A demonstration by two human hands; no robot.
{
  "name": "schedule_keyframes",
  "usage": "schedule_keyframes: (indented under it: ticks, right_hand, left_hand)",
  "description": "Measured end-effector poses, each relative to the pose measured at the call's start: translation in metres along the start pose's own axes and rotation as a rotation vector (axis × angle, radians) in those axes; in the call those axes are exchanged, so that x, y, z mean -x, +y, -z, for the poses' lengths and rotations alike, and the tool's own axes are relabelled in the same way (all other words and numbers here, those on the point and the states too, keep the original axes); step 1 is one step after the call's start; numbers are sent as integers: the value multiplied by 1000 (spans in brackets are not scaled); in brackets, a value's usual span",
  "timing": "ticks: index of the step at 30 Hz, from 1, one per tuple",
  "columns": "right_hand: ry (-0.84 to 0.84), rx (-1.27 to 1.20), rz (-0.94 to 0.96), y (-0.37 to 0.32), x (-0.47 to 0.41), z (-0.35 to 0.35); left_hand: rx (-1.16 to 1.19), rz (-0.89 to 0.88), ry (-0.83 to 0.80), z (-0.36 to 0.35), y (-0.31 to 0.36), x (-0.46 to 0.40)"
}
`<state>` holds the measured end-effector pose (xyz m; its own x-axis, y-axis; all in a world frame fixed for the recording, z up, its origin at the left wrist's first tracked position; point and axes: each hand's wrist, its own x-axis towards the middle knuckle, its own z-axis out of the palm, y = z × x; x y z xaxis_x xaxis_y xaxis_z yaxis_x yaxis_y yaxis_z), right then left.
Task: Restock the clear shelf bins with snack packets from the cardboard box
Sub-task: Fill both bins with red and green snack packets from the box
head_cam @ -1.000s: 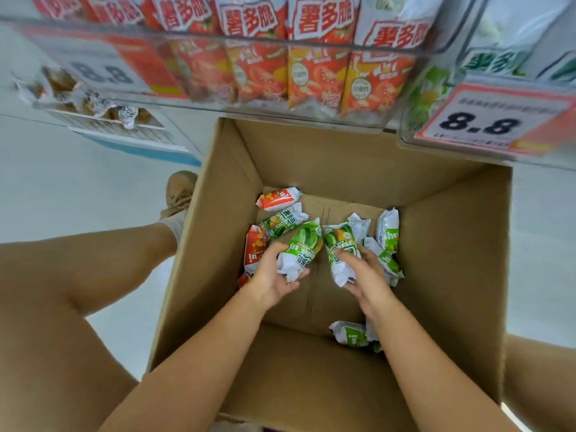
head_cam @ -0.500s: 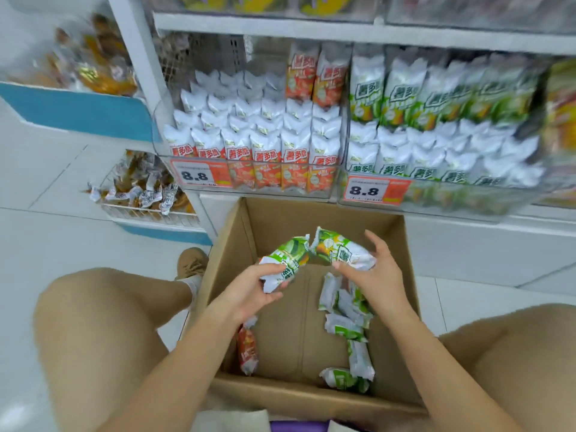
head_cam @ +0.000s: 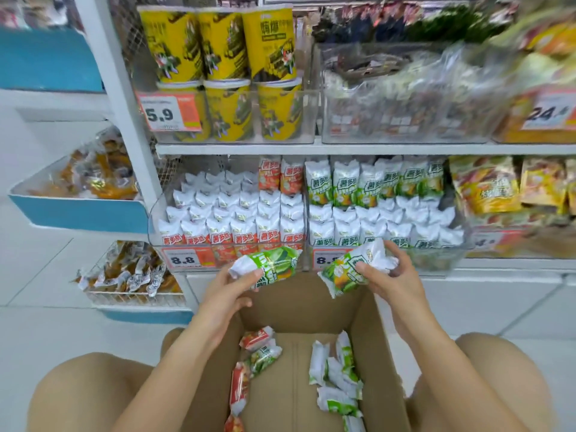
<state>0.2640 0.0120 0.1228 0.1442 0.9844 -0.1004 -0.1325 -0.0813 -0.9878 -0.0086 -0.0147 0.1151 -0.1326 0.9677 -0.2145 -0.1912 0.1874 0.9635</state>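
Nearest the camera, between the person's bare knees, stands the cardboard box (head_cam: pixel 299 310), its flaps open. Loose stock remains on its floor: a cluster of green packets (head_cam: pixel 336 378) along the right wall and a few red packets (head_cam: pixel 240 388) along the left wall.

Above the box's far rim, both hands are raised and loaded. The left hand (head_cam: pixel 227 294) grasps one green snack packet (head_cam: pixel 268 266) lengthwise, thumb on top and fingers curled beneath. The right hand (head_cam: pixel 392 279) pinches a second green packet (head_cam: pixel 352 269) (possibly more than one; the white crimped ends blur together), tilted with its lower end over the box.

Just beyond the box, on the lower shelf, two clear bins sit side by side. The red-packet bin (head_cam: pixel 174 244) lies beyond the box's left corner, the green-packet bin (head_cam: pixel 448 254) beyond its right corner; each carries an 8.8 price tag (head_cam: pixel 184 260) at the front. Both bins appear well filled, the green one with its front rows upright.

Further up, above the box, a higher shelf holds yellow tubs (head_cam: pixel 224 76) in another clear bin.

Assessment: the step in hand is the carry from box to bin, with neither packet yet placed. The next move calls for both green packets to go to the green-packet bin, turned upright with labels forward, and slotted into a gap without toppling the standing rows. The left hand must cross rightward past the divider.
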Motion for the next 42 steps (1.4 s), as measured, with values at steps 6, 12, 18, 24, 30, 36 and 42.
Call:
schedule_keyframes:
  ticks: [6, 12, 18, 24, 30, 36, 42]
  right_hand:
    - [24, -253, -45, -26, -24, 16]
    - [134, -340, 54, -58, -67, 55]
    - [263, -167, 252, -84, -126, 98]
    - [255, 1, 367, -74, -157, 113]
    - [240, 10, 461, -47, -164, 111]
    - [252, 82, 491, -36, -167, 99]
    - [257, 321, 379, -28, -182, 96]
  left_hand:
    - [44, -86, 5, -23, 27, -12]
    - [-91, -173, -20, -76, 68, -31]
    - [-419, -430, -45, -159, 85, -72]
    - [-750, -682, -35, -244, 76, -118]
    - [-1149, -953, 152, -277, 49, -147]
    - [-1210, -1000, 156, -278, 38, -167]
    - [-1315, -1050, 116, -283, 37, -186]
